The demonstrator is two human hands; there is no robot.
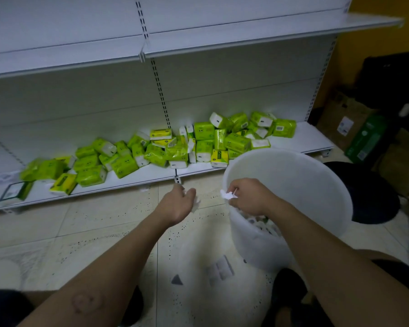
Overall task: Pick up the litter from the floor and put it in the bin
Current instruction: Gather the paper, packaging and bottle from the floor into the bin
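**Both hands hold scraps of white paper at the bin's rim**

A white metal shelving unit (198, 74) fills the upper part of the view, its upper shelves bare and its back panel slotted with two dark upright rails. Along the bottom shelf (132, 182) lies a loose heap of green and yellow tissue packs (156, 149), spread from near the shelf's left end to near its right end, some flat and some tipped on edge. Below the shelf's front edge runs a pale speckled tile floor (99, 234).

A white plastic bin (316, 185) stands on the floor just in front of the right half of the shelf, tilted toward the person, with crumpled white paper (265, 226) already lying inside near its lower wall. Dark cardboard boxes (350, 123) sit by the yellow wall past the shelf's right end.

The right hand (250, 197) is over the bin's near-left rim, thumb and fingers pinched narrow on a small crumpled white scrap (227, 195). The left hand (180, 201) hangs over the floor just left of the bin, near the shelf's front edge, fingers curled loosely around another white scrap (196, 204) that shows at the edge of the palm.
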